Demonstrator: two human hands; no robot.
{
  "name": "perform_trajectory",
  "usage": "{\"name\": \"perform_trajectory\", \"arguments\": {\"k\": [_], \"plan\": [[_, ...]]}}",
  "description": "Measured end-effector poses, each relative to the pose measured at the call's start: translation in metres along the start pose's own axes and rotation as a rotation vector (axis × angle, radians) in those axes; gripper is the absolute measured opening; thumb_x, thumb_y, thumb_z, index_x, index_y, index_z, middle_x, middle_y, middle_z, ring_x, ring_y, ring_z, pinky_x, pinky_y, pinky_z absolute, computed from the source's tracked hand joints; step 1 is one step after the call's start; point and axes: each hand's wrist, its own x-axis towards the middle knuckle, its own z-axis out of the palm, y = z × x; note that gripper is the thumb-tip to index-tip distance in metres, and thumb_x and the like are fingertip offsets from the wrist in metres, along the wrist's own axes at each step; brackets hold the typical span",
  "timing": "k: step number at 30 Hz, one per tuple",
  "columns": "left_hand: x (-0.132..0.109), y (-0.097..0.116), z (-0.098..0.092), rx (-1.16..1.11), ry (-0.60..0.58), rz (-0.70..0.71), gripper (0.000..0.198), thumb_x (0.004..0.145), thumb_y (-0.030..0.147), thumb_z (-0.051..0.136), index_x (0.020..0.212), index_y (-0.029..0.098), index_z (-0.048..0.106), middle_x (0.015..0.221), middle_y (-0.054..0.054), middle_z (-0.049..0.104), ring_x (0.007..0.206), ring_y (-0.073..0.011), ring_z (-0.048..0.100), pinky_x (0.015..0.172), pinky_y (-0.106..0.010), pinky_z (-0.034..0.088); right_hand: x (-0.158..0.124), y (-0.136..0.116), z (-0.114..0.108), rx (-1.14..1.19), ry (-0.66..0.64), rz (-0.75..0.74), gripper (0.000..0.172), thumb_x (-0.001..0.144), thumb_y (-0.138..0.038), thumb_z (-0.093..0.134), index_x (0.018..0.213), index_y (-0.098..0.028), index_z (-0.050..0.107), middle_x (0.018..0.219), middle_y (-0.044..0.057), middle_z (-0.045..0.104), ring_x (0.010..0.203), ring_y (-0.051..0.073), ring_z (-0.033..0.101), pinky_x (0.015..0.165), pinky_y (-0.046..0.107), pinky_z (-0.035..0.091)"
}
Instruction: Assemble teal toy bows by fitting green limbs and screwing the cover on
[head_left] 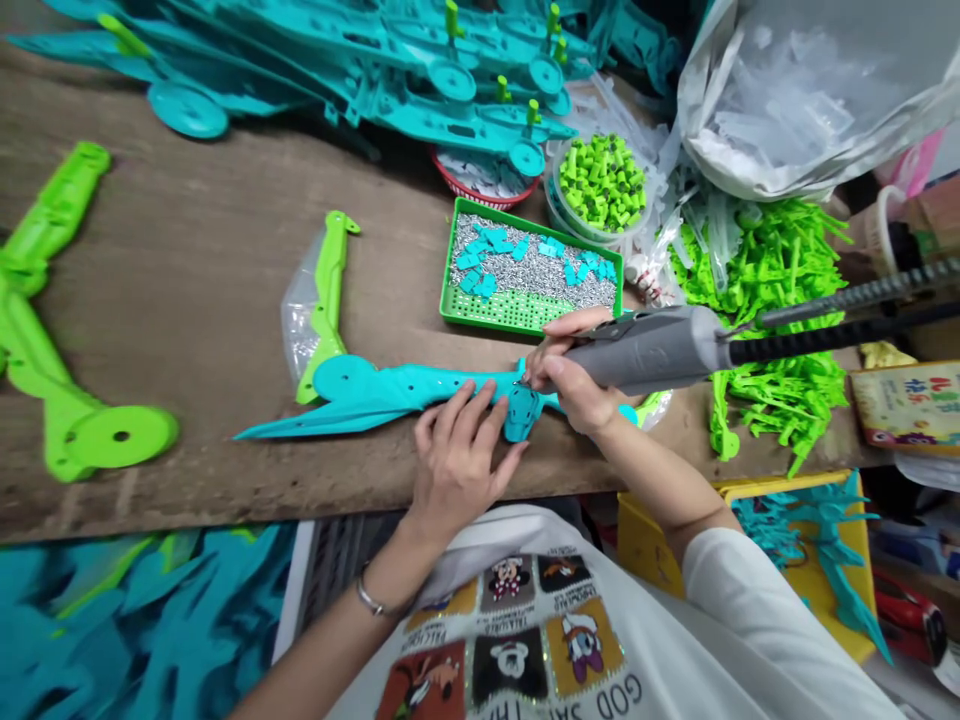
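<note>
A long blue plastic toy part (382, 390) lies along the front of the workbench. My left hand (461, 455) rests on it with the fingers stretched out, pressing near its right end. My right hand (574, 385) is wrapped round the front of a grey electric screwdriver (652, 350), whose tip meets the blue part close to a small round piece (523, 408). The tip itself is mostly hidden by my fingers. Just behind the part stands a green tray (495, 316) of small metal screws and little blue pieces.
Green arm-shaped parts (112, 435) lie at the left, another (330, 290) nearer the middle. Blue assemblies (300, 75) are stacked at the back. A tub of green caps (604, 185), a green parts pile (787, 300) and a white bag (795, 110) crowd the right. A yellow bin (645, 540) sits below.
</note>
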Motion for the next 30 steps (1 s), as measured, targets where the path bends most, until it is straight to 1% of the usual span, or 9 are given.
{"name": "perform_trajectory", "arguments": {"k": [5,11,14,16,19,21,23,26,30], "plan": [[-0.001,0.000,0.002,-0.020,0.012,-0.015,0.058,0.091,0.038,0.072,0.143,0.018,0.056,0.146,-0.018,0.061,0.141,-0.0372,0.053,0.112,-0.052,0.034,0.000,0.005,0.001,-0.115,-0.114,0.092,0.026,0.087,-0.046,0.071,0.101,-0.028,0.058,0.067,-0.005,0.059,0.055,0.015,0.059,0.059,0.034,0.053],[-0.001,0.000,0.002,-0.018,0.019,-0.013,0.054,0.091,0.037,0.071,0.140,0.016,0.059,0.140,-0.020,0.065,0.138,-0.0374,0.056,0.110,-0.051,0.035,0.011,0.016,-0.003,-0.163,-0.385,0.000,0.024,0.085,-0.043,0.071,0.089,-0.024,0.056,0.069,-0.003,0.059,0.058,0.014,0.058,0.056,0.029,0.051],[0.000,0.001,0.002,-0.008,0.022,-0.009,0.054,0.092,0.038,0.071,0.140,0.016,0.059,0.143,-0.020,0.064,0.139,-0.0370,0.054,0.110,-0.051,0.035,0.021,0.016,-0.007,-0.082,-0.475,0.014,0.028,0.085,-0.045,0.073,0.094,-0.024,0.057,0.066,-0.004,0.059,0.054,0.012,0.057,0.052,0.027,0.050],[0.000,0.001,0.001,-0.018,0.017,-0.010,0.055,0.092,0.038,0.070,0.142,0.017,0.057,0.146,-0.019,0.062,0.140,-0.0368,0.053,0.110,-0.051,0.034,0.030,0.014,-0.009,-0.004,-0.388,-0.005,0.032,0.086,-0.047,0.073,0.103,-0.025,0.058,0.062,-0.007,0.057,0.050,0.011,0.057,0.052,0.027,0.050],[0.000,0.001,0.000,-0.042,0.012,-0.013,0.057,0.093,0.037,0.069,0.145,0.020,0.055,0.148,-0.018,0.060,0.141,-0.0365,0.052,0.111,-0.051,0.033,0.047,0.013,-0.009,0.021,-0.052,-0.048,0.035,0.084,-0.050,0.075,0.106,-0.027,0.058,0.060,-0.008,0.056,0.048,0.012,0.056,0.055,0.029,0.053],[0.000,0.000,0.000,-0.045,0.015,-0.014,0.056,0.092,0.037,0.070,0.144,0.020,0.056,0.148,-0.017,0.060,0.141,-0.0362,0.053,0.112,-0.051,0.033,0.058,0.014,-0.007,0.026,0.115,-0.052,0.036,0.083,-0.050,0.076,0.104,-0.027,0.059,0.060,-0.008,0.056,0.049,0.012,0.056,0.055,0.029,0.053],[0.000,0.000,-0.001,-0.041,0.018,-0.017,0.054,0.092,0.036,0.071,0.142,0.020,0.058,0.147,-0.017,0.061,0.140,-0.0354,0.053,0.111,-0.051,0.034,0.065,0.016,-0.005,0.039,0.166,-0.036,0.037,0.082,-0.050,0.077,0.102,-0.026,0.058,0.060,-0.008,0.056,0.048,0.012,0.055,0.054,0.029,0.051],[0.001,0.000,-0.001,-0.040,0.029,-0.013,0.051,0.092,0.035,0.071,0.139,0.019,0.059,0.146,-0.016,0.062,0.139,-0.0348,0.054,0.110,-0.050,0.035,0.069,0.017,-0.005,0.016,0.155,-0.017,0.038,0.080,-0.052,0.077,0.099,-0.025,0.059,0.058,-0.008,0.055,0.047,0.012,0.055,0.053,0.029,0.050],[0.001,0.000,-0.001,-0.047,0.028,-0.016,0.051,0.092,0.035,0.072,0.139,0.019,0.060,0.146,-0.016,0.062,0.139,-0.0345,0.054,0.109,-0.050,0.036,0.072,0.021,-0.008,-0.033,0.201,-0.067,0.039,0.080,-0.055,0.076,0.098,-0.025,0.059,0.058,-0.008,0.054,0.049,0.012,0.057,0.054,0.029,0.051]]}}
